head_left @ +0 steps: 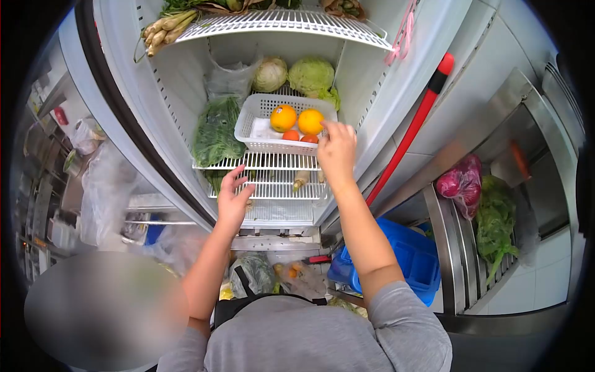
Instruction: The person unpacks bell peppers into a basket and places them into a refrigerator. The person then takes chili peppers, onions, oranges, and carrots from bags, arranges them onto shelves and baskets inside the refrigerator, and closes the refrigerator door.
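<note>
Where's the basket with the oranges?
In the upper middle of the head view, the white basket sits on a wire shelf in front of two cabbages, between the bagged greens at left and the right hand.

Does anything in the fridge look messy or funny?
Yes, one thing: the pale stalks poke out past the left front corner of the highest shelf in view, instead of lying fully on it. The white basket is upright, with no spill visible.

Plain white basket (285,147) at centre, orange fruits (284,118) inside, solid red pole (409,130) right of centre, plain grey shirt (291,338) at bottom.
</note>
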Demonstrator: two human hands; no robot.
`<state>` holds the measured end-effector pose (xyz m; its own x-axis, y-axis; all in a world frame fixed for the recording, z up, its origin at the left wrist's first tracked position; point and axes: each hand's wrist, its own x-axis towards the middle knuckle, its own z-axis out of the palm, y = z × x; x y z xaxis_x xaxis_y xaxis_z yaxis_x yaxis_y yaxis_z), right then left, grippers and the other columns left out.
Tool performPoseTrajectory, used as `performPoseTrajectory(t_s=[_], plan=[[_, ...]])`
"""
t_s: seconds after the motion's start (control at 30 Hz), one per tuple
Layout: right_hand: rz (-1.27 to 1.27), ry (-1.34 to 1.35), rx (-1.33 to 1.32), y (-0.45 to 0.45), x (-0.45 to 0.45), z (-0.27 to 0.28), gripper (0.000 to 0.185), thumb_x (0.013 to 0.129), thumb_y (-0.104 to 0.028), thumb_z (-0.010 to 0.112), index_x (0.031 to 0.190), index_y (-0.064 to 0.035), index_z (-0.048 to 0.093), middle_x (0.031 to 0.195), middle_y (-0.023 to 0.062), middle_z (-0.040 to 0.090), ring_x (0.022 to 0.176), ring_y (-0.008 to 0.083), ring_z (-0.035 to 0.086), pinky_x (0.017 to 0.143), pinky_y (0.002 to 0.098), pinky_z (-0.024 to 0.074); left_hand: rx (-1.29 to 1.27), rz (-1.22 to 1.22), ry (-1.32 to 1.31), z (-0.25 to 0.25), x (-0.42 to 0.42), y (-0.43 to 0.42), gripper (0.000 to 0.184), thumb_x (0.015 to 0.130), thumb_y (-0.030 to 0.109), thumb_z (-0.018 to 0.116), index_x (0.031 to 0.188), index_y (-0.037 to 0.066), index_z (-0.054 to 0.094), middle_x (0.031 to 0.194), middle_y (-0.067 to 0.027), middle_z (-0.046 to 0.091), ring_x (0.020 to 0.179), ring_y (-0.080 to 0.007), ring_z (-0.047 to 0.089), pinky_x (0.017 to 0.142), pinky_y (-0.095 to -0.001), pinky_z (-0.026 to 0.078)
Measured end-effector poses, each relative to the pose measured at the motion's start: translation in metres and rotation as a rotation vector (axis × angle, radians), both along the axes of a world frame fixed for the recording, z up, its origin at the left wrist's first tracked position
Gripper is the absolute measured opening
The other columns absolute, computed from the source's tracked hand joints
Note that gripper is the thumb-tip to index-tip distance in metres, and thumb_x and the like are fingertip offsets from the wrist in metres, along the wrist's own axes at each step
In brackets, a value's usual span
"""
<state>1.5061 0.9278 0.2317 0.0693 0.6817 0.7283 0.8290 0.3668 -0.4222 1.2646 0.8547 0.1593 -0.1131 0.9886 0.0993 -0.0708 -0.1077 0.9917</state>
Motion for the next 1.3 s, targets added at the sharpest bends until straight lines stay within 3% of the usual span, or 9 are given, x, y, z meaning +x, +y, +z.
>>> performPoseTrajectory(t_s=[0.27, 0.47, 0.57, 0.67, 0.77, 0.9, 1.03, 1.2, 1.3], plan=[[-0.028, -0.450, -0.792, 0.097, -0.028, -0.013, 0.050, 0.071, -0.052, 0.071, 0.096, -0.0082, 0.070, 0.102, 0.0132, 0.068, 0.092, 0.0292, 0.065, 0.080, 0.0389, 0.0510, 0.368, 0.016, 0.328, 0.047, -0.004, 0.012, 0.033, 0.080, 0.002, 0.062, 0.113, 0.004, 0.059, 0.126, -0.0118, 0.051, 0.110, -0.0221, 0.055, 0.087, -0.0303, 0.048], [0.071, -0.720, -0.971, 0.116, -0.040, 0.014, 0.039, 0.078, -0.042, 0.069, 0.100, -0.0095, 0.070, 0.098, 0.0132, 0.069, 0.090, 0.0270, 0.066, 0.078, 0.0379, 0.0515, 0.512, 0.060, 0.845, 0.052, 0.000, 0.047, 0.038, 0.078, 0.009, 0.065, 0.115, 0.007, 0.059, 0.127, -0.0146, 0.051, 0.118, -0.0333, 0.049, 0.101, -0.0414, 0.037], [0.031, -0.369, -0.945, 0.085, -0.023, 0.042, 0.037, 0.080, -0.035, 0.068, 0.103, -0.0070, 0.068, 0.091, 0.0135, 0.070, 0.087, 0.0253, 0.067, 0.074, 0.0374, 0.0516, 0.560, 0.072, 0.983, 0.052, -0.002, 0.059, 0.041, 0.077, 0.009, 0.065, 0.117, 0.008, 0.058, 0.127, -0.0152, 0.051, 0.121, -0.0344, 0.045, 0.104, -0.0434, 0.033], [0.224, 0.080, -0.364, 0.018, 0.002, 0.023, 0.030, 0.080, -0.021, 0.067, 0.105, -0.0046, 0.065, 0.098, 0.0159, 0.065, 0.090, 0.0274, 0.064, 0.075, 0.0344, 0.0505, 0.646, 0.062, 0.817, 0.041, -0.001, 0.048, 0.034, 0.078, 0.005, 0.062, 0.112, 0.007, 0.060, 0.116, -0.0157, 0.057, 0.111, -0.0334, 0.051, 0.097, -0.0419, 0.039], [0.207, 0.433, -0.195, -0.060, 0.019, -0.035, 0.024, 0.080, -0.009, 0.065, 0.104, -0.0053, 0.065, 0.091, 0.0110, 0.064, 0.079, 0.0212, 0.063, 0.070, 0.0295, 0.0495, 0.611, -0.017, 0.778, -0.013, 0.000, 0.014, 0.025, 0.078, 0.002, 0.060, 0.102, 0.006, 0.063, 0.103, -0.0148, 0.061, 0.101, -0.0324, 0.056, 0.091, -0.0396, 0.043], [-0.105, 0.758, -0.614, -0.178, 0.034, -0.207, 0.022, 0.083, -0.006, 0.063, 0.105, -0.0021, 0.064, 0.090, 0.0039, 0.064, 0.075, 0.0109, 0.058, 0.066, 0.0240, 0.0476, 0.235, -0.390, 0.713, -0.161, -0.009, -0.030, 0.018, 0.080, 0.002, 0.057, 0.097, 0.003, 0.064, 0.094, -0.0169, 0.063, 0.088, -0.0331, 0.061, 0.078, -0.0392, 0.048], [-0.424, 1.258, -1.041, -0.343, -0.017, -0.303, 0.022, 0.085, -0.008, 0.061, 0.106, -0.0022, 0.064, 0.086, 0.0025, 0.065, 0.073, 0.0088, 0.059, 0.064, 0.0238, 0.0483, -0.177, -0.936, 1.106, -0.331, -0.080, -0.083, 0.027, 0.080, 0.015, 0.058, 0.103, 0.004, 0.064, 0.095, -0.0208, 0.065, 0.087, -0.0364, 0.062, 0.078, -0.0431, 0.049], [-0.321, 0.913, -1.612, -0.453, -0.042, -0.431, 0.028, 0.080, -0.018, 0.066, 0.104, -0.0045, 0.066, 0.079, 0.0067, 0.066, 0.069, 0.0130, 0.063, 0.063, 0.0278, 0.0506, -0.509, -1.089, 1.236, -0.463, -0.126, -0.133, 0.037, 0.073, 0.019, 0.064, 0.108, 0.006, 0.063, 0.096, -0.0203, 0.066, 0.098, -0.0350, 0.061, 0.087, -0.0421, 0.048], [-0.219, 0.682, -1.421, -0.472, -0.050, -0.550, 0.026, 0.079, -0.021, 0.062, 0.098, -0.0041, 0.067, 0.082, 0.0121, 0.067, 0.076, 0.0213, 0.065, 0.070, 0.0343, 0.0517, -0.512, -1.025, 1.232, -0.500, -0.086, -0.147, 0.046, 0.073, 0.018, 0.065, 0.117, 0.007, 0.058, 0.115, -0.0210, 0.057, 0.109, -0.0375, 0.054, 0.096, -0.0429, 0.044]])
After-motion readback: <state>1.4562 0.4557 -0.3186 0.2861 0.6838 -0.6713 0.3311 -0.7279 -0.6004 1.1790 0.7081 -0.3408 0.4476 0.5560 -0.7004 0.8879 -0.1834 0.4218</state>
